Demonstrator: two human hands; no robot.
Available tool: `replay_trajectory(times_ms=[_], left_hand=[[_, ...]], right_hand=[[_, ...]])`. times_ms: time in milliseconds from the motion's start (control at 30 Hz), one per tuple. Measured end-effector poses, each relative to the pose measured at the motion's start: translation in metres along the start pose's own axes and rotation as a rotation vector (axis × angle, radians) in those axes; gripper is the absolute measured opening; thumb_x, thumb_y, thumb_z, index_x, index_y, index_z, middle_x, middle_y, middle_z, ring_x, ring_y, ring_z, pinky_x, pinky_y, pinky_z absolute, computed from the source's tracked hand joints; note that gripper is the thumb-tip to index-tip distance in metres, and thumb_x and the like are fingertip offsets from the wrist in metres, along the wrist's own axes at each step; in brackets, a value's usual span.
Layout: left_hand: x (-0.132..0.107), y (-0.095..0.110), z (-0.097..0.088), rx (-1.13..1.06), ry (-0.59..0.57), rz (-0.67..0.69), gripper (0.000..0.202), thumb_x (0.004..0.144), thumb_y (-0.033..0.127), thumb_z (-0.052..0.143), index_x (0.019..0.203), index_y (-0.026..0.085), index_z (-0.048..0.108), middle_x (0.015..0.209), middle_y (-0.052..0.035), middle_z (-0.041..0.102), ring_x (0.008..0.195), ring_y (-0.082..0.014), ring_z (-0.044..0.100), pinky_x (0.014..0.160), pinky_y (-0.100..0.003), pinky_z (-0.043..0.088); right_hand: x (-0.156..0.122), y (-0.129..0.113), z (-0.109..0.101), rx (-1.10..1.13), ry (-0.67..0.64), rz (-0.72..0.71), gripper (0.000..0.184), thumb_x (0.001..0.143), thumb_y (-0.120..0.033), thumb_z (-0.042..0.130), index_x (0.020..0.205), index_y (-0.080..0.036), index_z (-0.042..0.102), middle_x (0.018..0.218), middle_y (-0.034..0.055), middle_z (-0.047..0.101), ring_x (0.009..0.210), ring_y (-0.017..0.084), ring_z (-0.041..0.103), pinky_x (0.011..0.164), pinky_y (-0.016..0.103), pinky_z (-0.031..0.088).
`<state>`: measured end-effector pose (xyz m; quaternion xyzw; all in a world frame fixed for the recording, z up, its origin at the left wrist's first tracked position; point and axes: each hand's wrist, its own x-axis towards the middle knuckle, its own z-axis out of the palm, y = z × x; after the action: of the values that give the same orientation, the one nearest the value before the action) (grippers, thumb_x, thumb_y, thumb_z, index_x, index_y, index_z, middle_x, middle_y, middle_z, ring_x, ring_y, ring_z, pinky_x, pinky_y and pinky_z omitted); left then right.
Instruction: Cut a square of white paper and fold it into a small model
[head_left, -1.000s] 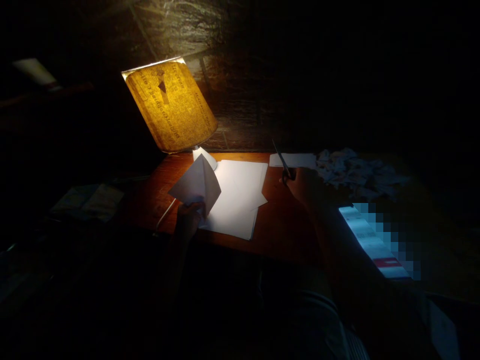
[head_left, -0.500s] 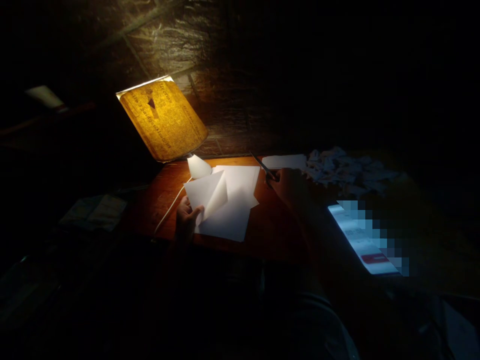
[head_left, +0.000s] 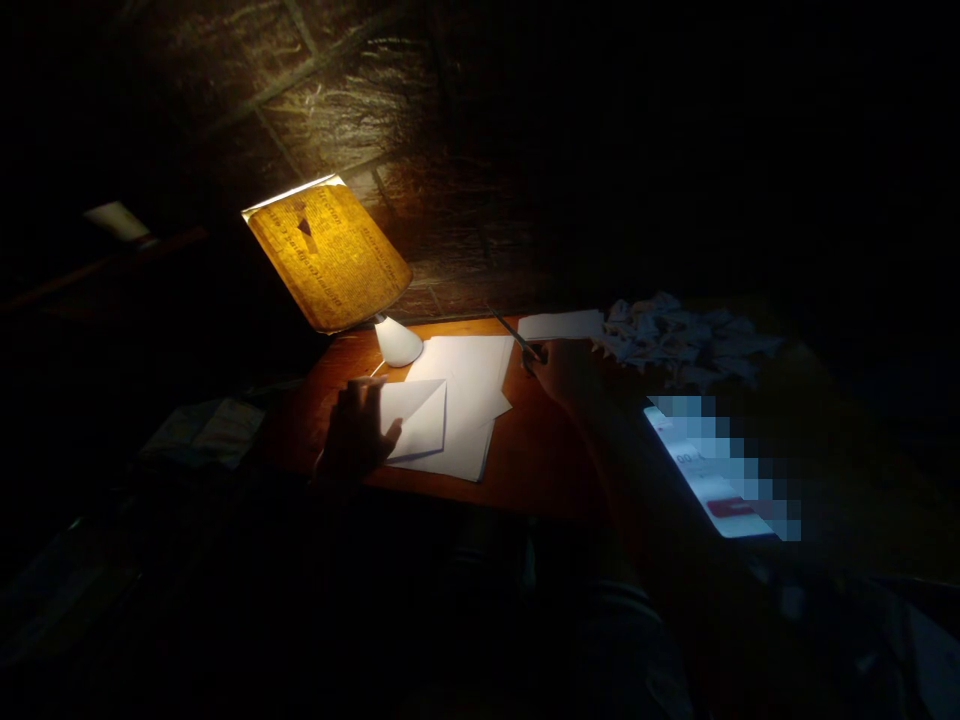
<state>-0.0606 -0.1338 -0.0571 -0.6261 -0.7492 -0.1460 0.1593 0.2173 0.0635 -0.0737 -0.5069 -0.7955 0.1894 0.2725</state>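
Note:
My left hand point(head_left: 358, 428) lies with its fingers spread on the left part of a folded white sheet of paper point(head_left: 420, 415). A diagonal crease or edge shows on that sheet, and part of it is hidden under the hand. Beneath it is a stack of white paper point(head_left: 476, 375) on the wooden table point(head_left: 525, 470). To the right, my right hand point(head_left: 564, 368) is closed round the handles of a pair of scissors point(head_left: 517, 335). The scissors' blades point up and left, apart from the paper.
A lit lamp point(head_left: 330, 255) with a printed shade stands behind the paper. White paper strips point(head_left: 561, 325) lie at the back edge, beside a heap of crumpled or cut paper pieces point(head_left: 686, 335). A glowing screen point(head_left: 705, 480) is at the right. A stone wall point(head_left: 345, 90) rises behind.
The raised, curled sheet now lies flat on the stack. My left hand has gone from pinching its edge to spreading over it. The right hand still holds the scissors.

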Motion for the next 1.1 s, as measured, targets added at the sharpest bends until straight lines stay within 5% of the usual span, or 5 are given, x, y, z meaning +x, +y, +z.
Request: replay_trajectory(times_ms=[133, 267, 600, 833, 1100], left_hand=[[0.053, 0.034, 0.017, -0.314, -0.342, 0.493, 0.064, 0.093, 0.036, 0.065, 0.152, 0.023, 0.045, 0.156, -0.0181, 0.045, 0.143, -0.0361, 0.045, 0.115, -0.057, 0.044], [0.104, 0.052, 0.038, -0.403, -0.595, 0.708, 0.054, 0.092, 0.031, 0.070, 0.143, 0.026, 0.056, 0.148, -0.0156, 0.054, 0.135, -0.0321, 0.053, 0.111, -0.051, 0.046], [0.152, 0.077, 0.046, -0.257, -0.723, 0.760, 0.050, 0.077, 0.046, 0.084, 0.119, 0.023, 0.069, 0.111, -0.0084, 0.068, 0.105, -0.0286, 0.059, 0.092, -0.039, 0.044], [0.155, 0.078, 0.043, -0.498, -0.650, 0.632, 0.020, 0.077, 0.036, 0.079, 0.092, 0.023, 0.074, 0.105, -0.0078, 0.073, 0.102, -0.0271, 0.064, 0.095, -0.040, 0.047], [0.211, 0.131, 0.087, -0.639, -0.165, 0.299, 0.040, 0.078, 0.026, 0.077, 0.115, 0.014, 0.070, 0.116, -0.0148, 0.070, 0.114, -0.0337, 0.062, 0.106, -0.047, 0.046]], right_hand=[[0.003, 0.000, -0.006, 0.053, 0.005, 0.083, 0.026, 0.095, -0.036, 0.067, 0.097, -0.012, 0.074, 0.087, 0.0158, 0.077, 0.079, 0.025, 0.070, 0.072, 0.033, 0.047], [0.004, 0.000, -0.020, 0.127, 0.049, 0.150, 0.023, 0.095, -0.035, 0.067, 0.096, -0.012, 0.073, 0.084, 0.0141, 0.077, 0.080, 0.025, 0.071, 0.072, 0.032, 0.047], [0.007, 0.006, -0.021, 0.238, 0.191, 0.169, 0.017, 0.090, -0.031, 0.072, 0.095, -0.015, 0.072, 0.097, 0.0115, 0.078, 0.088, 0.023, 0.072, 0.073, 0.030, 0.048], [0.007, 0.010, -0.048, 0.325, 0.381, 0.197, 0.021, 0.091, -0.033, 0.067, 0.098, -0.015, 0.074, 0.099, 0.0151, 0.078, 0.089, 0.026, 0.070, 0.076, 0.033, 0.048], [0.013, 0.022, -0.058, 0.354, 0.490, 0.216, 0.023, 0.093, -0.032, 0.063, 0.101, -0.014, 0.074, 0.097, 0.0142, 0.079, 0.092, 0.027, 0.071, 0.080, 0.034, 0.049]])
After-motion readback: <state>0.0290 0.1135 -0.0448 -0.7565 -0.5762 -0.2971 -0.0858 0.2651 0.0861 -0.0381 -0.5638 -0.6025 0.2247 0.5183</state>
